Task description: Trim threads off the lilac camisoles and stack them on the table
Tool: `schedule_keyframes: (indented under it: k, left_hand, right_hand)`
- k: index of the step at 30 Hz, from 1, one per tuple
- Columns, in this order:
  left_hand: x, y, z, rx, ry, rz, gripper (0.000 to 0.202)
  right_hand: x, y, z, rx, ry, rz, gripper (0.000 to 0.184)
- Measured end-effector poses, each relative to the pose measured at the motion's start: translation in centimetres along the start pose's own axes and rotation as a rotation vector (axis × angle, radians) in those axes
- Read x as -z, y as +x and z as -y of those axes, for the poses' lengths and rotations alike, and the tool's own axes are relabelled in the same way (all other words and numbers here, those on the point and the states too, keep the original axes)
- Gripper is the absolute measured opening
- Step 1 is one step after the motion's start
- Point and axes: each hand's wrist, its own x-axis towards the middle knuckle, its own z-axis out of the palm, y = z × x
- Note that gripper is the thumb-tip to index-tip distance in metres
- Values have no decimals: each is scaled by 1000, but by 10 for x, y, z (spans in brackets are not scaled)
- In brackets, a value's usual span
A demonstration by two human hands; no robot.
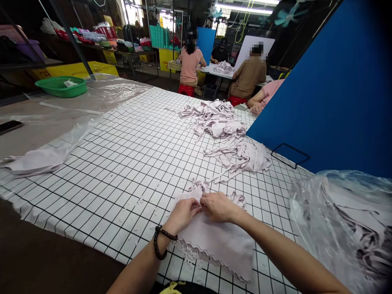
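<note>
A pale lilac-grey piece of fabric with a scalloped cut edge lies on the gridded cloth in front of me. Above its upper part, my left hand and my right hand meet with fingertips pinched together. Both hands grip the fabric near its ruffled top, though the exact spot between the fingers is partly hidden. A dark beaded bracelet circles my left wrist. Small cut-off scraps are gathered by the scalloped edge.
Piles of similar fabric pieces run up the table. A blue panel and a clear plastic bag stand at right. At left are folded fabric, a phone and a green basin. Several people sit beyond.
</note>
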Motion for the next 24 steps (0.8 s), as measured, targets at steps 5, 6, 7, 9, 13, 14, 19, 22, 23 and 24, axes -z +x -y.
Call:
schedule_keyframes:
  k: [5, 6, 7, 9, 13, 14, 19, 22, 23, 24]
  left_hand:
    - [1, -1, -3, -13, 37, 4, 18]
    - [1, -1, -3, -14, 40, 2, 18]
    - [1, -1, -3, -16, 37, 1, 18]
    - [1, -1, -3, -19, 20, 2, 18]
    - [1, 0, -2, -23, 24, 2, 18]
    - [0, 0, -1, -24, 30, 0, 18]
    - [0, 1, -1, -28, 54, 2, 17]
    - [1, 1, -1, -30, 65, 5, 17]
    - [1, 1, -1, -30, 67, 4, 17]
    - [0, 1, -1, -28, 67, 5, 17]
  right_hand:
    - [2, 1, 0, -11, -41, -13, 11]
    - [2, 2, -1, -18, -44, -18, 11]
    - [2, 2, -1, -23, -47, -20, 10]
    - [2, 2, -1, -20, -47, -14, 9]
    - [5, 2, 2, -1, -41, 11, 9]
    - [5, 3, 3, 0, -41, 15, 9]
    - [9, 4, 4, -8, -37, 40, 13]
    - [12, 6, 5, 0, -36, 45, 13]
    - [12, 6, 5, 4, -36, 44, 12]
    - [12, 6, 5, 8, -36, 44, 12]
